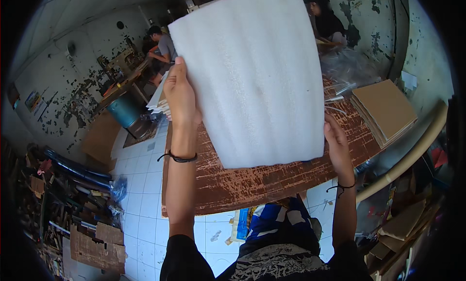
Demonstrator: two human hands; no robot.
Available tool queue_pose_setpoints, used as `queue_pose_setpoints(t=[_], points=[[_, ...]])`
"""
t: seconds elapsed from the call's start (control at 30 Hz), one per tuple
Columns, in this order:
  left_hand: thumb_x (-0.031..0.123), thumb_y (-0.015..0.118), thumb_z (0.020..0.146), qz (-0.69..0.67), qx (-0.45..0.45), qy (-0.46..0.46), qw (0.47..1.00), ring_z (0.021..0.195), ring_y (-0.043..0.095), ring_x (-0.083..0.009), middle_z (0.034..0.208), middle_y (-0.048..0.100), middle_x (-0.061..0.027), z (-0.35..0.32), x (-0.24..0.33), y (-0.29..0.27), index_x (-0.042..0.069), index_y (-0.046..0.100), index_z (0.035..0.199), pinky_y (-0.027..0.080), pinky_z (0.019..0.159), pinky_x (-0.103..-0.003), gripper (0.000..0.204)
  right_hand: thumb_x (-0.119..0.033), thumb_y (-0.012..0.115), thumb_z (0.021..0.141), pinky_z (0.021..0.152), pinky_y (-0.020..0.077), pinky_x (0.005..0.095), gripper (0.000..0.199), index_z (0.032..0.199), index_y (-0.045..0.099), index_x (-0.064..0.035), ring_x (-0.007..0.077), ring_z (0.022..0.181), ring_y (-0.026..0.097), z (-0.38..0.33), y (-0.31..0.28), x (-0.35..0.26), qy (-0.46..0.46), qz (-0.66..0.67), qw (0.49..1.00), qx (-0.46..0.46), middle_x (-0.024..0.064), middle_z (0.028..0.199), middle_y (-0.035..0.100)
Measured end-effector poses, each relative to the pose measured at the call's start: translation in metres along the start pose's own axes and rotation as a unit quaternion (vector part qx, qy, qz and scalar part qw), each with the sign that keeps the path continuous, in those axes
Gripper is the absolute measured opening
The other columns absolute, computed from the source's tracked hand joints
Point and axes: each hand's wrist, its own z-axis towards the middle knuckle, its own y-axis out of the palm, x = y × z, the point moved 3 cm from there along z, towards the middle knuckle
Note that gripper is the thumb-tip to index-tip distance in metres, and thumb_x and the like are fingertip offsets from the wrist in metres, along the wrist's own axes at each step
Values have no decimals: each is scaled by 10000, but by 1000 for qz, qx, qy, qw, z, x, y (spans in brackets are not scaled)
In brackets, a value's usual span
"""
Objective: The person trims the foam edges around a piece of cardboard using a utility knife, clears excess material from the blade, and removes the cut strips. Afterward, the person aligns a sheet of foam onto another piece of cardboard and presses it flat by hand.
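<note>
A large white foam sheet [255, 77] is raised in front of me, above a worn brown table [242, 184]. My left hand [180, 94] grips the sheet's left edge high up, fingers closed around it. At the lower right corner my right hand [336, 140] holds the sheet's edge. The sheet hides much of the table behind it.
A stack of brown cardboard sheets [383, 108] lies on the table's right end, with clear plastic wrap [347, 67] behind it. Two other people [162, 45] sit farther back. Scrap wood and cardboard [94, 244] litter the tiled floor at left; a blue bin [124, 111] stands beyond the table.
</note>
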Motion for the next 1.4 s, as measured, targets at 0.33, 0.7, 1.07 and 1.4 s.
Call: queue_pose_setpoints(t=[0.33,0.7,1.07,1.4], points=[[324,459,1059,-62,-81,-223,969,1018,652,-213,1150,665,-160,-36,-92,40,-45,612,1180,531,914,-337,417,-237,588,1008,917,486,285,485,1404,455,9,140,1090,611,-55,-43,24,67,2,997,35,110,1191,664],[282,378,1081,-135,-45,-361,921,1122,601,-227,1255,594,-164,-115,-122,52,-50,518,1271,494,1021,-344,408,-519,572,955,1110,368,477,780,1510,298,-46,288,1380,408,-157,-38,69,-36,331,938,99,128,1516,388],[182,492,1034,-93,-530,-254,804,1089,624,-240,1223,622,-125,-247,-77,13,33,563,1286,531,940,-375,301,-242,617,917,980,505,479,578,1367,450,81,351,1164,586,-203,-161,0,33,145,843,518,218,1298,562],[98,655,891,199,-482,-102,847,923,633,-198,974,707,-25,-395,-177,-67,103,720,1000,410,751,-355,128,-27,553,978,1069,382,329,453,1424,476,-10,223,1244,527,-91,-222,-131,-250,-517,699,427,159,1377,556]])
